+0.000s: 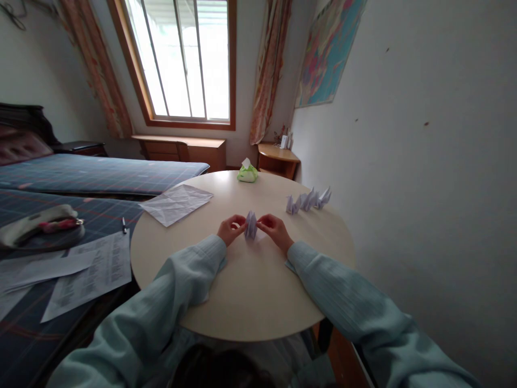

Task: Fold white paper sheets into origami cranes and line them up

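A small folded piece of pale lilac paper [251, 224] stands upright on the round beige table [250, 302]. My left hand [230, 228] pinches its left side and my right hand [273, 227] pinches its right side, fingers closed on the paper. Both forearms, in light blue sleeves, rest on the tabletop. To the right, near the wall, several finished folded paper figures [309, 200] stand in a row.
A creased sheet of paper [176, 203] lies at the table's left edge. A green tissue pack [247, 173] sits at the far edge. Printed sheets [91, 272], a pen [124, 225] and a pouch [40, 222] lie on the bed at left. A white wall [424, 161] runs along the right.
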`<action>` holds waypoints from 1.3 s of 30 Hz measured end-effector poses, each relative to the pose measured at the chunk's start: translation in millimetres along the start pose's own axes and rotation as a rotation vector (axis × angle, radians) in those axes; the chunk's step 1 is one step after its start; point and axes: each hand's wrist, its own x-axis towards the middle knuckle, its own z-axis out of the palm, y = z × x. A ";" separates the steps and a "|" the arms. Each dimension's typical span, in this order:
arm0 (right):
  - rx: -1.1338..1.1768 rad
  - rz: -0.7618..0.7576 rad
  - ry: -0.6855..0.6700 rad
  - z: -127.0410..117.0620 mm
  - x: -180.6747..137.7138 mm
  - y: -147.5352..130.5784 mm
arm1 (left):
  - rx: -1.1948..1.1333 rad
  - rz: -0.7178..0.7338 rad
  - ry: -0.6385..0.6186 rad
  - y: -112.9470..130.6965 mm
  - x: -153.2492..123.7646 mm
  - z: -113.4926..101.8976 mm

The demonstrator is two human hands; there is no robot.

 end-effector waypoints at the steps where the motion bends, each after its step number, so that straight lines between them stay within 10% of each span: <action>1: 0.004 0.007 -0.001 0.1 0.4 1.0 | 0.001 0.001 -0.007 -0.7 0.0 0.1; 39: -0.248 -0.031 -0.077 1.6 1.7 -2.8 | -0.010 -0.112 0.002 -17.1 5.6 -0.8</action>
